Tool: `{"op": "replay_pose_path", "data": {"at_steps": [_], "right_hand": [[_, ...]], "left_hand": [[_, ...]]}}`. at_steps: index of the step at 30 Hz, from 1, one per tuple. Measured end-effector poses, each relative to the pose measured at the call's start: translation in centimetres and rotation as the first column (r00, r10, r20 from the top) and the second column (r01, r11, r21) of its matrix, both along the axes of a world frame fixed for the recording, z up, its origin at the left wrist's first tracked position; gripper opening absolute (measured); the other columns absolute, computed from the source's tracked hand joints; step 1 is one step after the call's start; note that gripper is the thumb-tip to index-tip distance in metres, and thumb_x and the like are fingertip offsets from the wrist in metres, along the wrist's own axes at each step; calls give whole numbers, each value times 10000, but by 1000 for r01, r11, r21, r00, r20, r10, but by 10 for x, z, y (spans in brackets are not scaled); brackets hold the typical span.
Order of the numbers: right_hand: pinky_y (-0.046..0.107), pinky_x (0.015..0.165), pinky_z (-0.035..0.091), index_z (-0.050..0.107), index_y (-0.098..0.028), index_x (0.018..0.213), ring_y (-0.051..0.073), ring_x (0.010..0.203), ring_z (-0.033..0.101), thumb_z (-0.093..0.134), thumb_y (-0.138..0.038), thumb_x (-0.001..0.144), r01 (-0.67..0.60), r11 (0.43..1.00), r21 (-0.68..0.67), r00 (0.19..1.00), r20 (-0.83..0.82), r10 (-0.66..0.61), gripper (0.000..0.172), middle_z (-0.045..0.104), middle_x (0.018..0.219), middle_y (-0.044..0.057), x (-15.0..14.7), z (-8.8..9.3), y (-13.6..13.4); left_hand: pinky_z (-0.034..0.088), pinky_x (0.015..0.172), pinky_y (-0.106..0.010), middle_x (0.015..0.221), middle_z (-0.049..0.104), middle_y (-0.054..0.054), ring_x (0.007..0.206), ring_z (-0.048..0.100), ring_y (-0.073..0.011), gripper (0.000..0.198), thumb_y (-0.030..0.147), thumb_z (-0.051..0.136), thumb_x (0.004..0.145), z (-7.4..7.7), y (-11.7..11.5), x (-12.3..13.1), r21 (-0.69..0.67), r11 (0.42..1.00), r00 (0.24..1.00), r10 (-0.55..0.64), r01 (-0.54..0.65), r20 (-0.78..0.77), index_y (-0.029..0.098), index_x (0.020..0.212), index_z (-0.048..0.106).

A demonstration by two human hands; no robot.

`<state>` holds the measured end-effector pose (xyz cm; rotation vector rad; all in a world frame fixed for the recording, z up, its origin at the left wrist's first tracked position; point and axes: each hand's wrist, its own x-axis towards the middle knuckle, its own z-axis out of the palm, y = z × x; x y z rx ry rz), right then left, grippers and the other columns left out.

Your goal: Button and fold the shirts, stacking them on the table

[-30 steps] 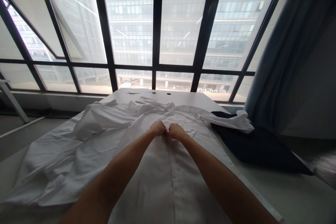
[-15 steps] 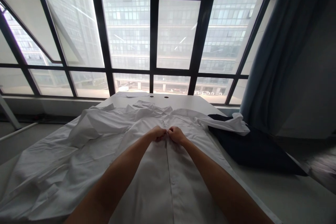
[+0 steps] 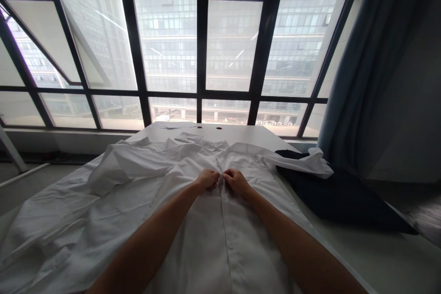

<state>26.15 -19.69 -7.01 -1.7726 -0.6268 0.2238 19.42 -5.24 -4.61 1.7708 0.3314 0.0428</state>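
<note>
Over table [image 3: 241,133], left hand [image 3: 206,180], right hand [image 3: 236,183] pinch white shirt placket [image 3: 224,229].

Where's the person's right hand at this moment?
In the head view, the right hand rests on the front of the white dress shirt, below the collar, just right of the left hand.
</note>
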Motion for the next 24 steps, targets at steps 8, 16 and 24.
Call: {"op": "replay_pose_path", "data": {"at_steps": [8,16,24], "right_hand": [[161,396,384,587,-133,833,118,448,509,651,-228,862,-58,996,64,994,-93,64,118,534,575,-24,1,3,-4],[121,352,365,627,-114,909,85,436,518,738,-136,831,-67,997,50,984,-161,74,137,596,682,-7,3,5,-3],[115,382,388,664,-102,873,67,444,495,704,-77,812,-54,990,132,952,-293,91,78,578,669,-15,4,10,-4]], "left_hand": [[224,415,-216,458,446,31,381,383,-76,331,187,533,892,-1,-1,1,30,1000,1000,-3,4,-8,172,566,478],[227,434,-216,454,450,31,383,388,-74,324,172,532,893,2,-4,-1,48,999,1000,-3,4,-24,166,572,488],[249,450,-214,437,453,20,387,409,-86,357,211,555,894,1,-5,1,66,998,999,20,-17,-41,170,549,471]]}}
